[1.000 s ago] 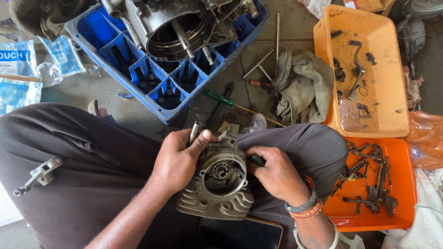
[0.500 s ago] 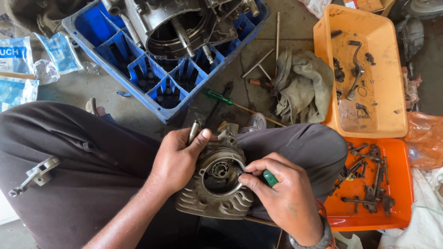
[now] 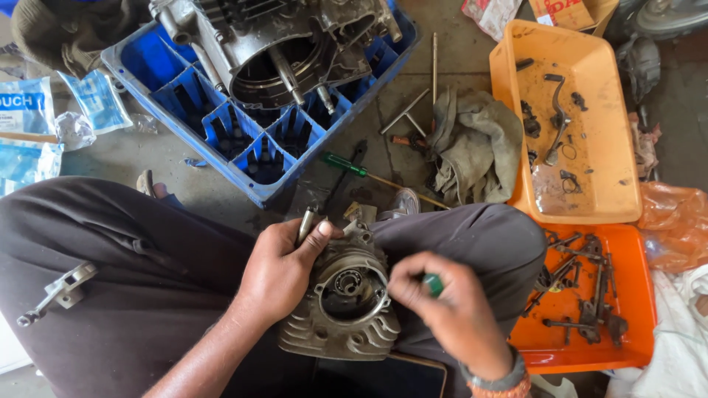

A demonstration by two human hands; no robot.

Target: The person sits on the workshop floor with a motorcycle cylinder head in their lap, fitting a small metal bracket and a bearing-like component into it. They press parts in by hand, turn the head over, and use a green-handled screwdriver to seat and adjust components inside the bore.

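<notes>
A grey finned metal engine cylinder head point(image 3: 341, 313) rests on my lap between my knees. My left hand point(image 3: 284, 274) grips its left side, thumb hooked over the top rim beside a small metal stud point(image 3: 305, 224). My right hand point(image 3: 448, 313) is closed around a green-handled tool point(image 3: 434, 284) at the head's right edge; the tool's tip is hidden by my fingers. The round opening in the head faces up and shows a small bearing-like ring inside.
A blue plastic crate point(image 3: 221, 125) holding an engine block point(image 3: 284, 44) stands ahead. A green screwdriver point(image 3: 346, 165) and grey rag point(image 3: 476, 147) lie on the floor. Two orange trays point(image 3: 590, 191) with small metal parts sit to the right. A metal bracket point(image 3: 59, 292) lies on my left leg.
My right hand has swung from the head's right flank up over its rim, bringing the green-handled tool to the opening. My left hand keeps its hold. The view has shifted slightly.
</notes>
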